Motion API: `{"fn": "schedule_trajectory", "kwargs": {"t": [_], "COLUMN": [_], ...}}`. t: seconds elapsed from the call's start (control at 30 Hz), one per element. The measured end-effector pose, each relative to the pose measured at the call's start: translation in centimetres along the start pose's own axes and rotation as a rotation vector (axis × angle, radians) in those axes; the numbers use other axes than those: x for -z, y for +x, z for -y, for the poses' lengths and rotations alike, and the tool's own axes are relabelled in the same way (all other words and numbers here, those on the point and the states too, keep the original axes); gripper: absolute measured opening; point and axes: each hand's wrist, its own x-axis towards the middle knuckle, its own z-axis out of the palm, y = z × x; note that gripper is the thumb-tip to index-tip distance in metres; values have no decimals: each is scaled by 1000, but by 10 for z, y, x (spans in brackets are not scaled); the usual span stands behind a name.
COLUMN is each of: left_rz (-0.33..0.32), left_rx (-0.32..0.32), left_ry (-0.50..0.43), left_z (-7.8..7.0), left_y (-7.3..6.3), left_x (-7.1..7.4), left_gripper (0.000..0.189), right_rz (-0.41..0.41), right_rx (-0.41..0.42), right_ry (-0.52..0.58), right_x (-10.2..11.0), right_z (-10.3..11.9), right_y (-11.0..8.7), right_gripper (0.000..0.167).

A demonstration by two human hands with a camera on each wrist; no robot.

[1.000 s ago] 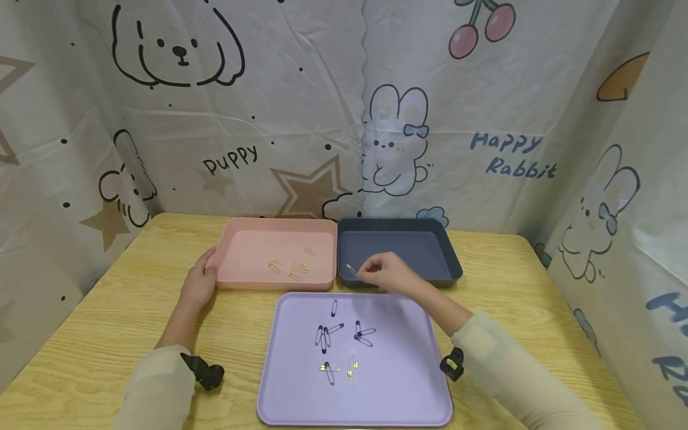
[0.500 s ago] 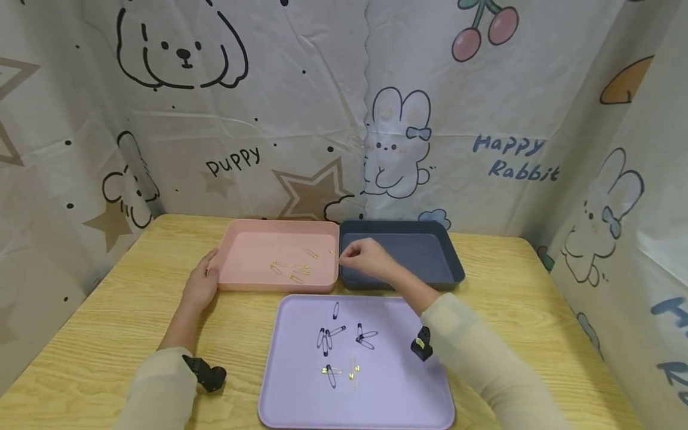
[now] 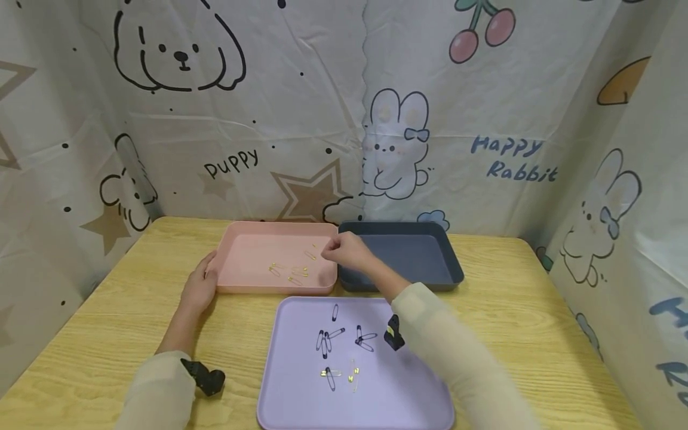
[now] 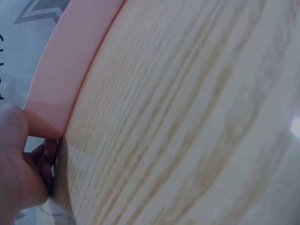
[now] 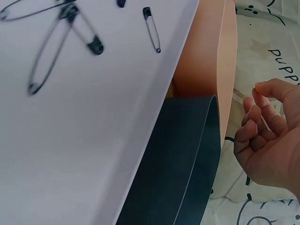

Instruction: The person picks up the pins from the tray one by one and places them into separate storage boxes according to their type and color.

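My right hand (image 3: 348, 251) is over the right side of the pink tray (image 3: 247, 239), thumb and forefinger pinched together. A tiny gold bit, the end of a gold safety pin (image 5: 253, 89), shows at its fingertips in the right wrist view; the rest is hidden or too small to see. With thumb and curled fingers, my left hand (image 3: 197, 288) holds the left edge of the pink tray. Several gold safety pins (image 3: 294, 280) lie in that tray. On the lilac tray (image 3: 398, 394) are several black safety pins (image 3: 335, 312) and a few gold safety pins (image 3: 355, 378).
Against the pink tray's right side stands a dark blue tray (image 3: 408, 254), partly behind my right forearm. The wooden table (image 3: 510, 310) extends around the trays. A printed cloth (image 3: 301, 107) hangs behind and at both sides.
My right hand has moved left, from the dark blue tray's front left corner to above the pink tray's right side, carrying the gold safety pin. My left hand has stayed at the pink tray.
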Motion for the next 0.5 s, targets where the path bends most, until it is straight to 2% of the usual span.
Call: {"fn": "schedule_trajectory", "kwargs": {"t": [0.3,0.5], "left_rz": [1,-3], "left_rx": [7,1], "left_ry": [-6,-15], "left_z": [2,2], "left_y": [2,2], "left_x": [-1,0], "left_gripper": [51,51], "right_rz": [-32,-53], "right_rx": [6,60], "right_ry": [-56,-65], "right_x": [-13,-21], "right_z": [6,12], "right_y": [19,27], "right_gripper": [11,12]}}
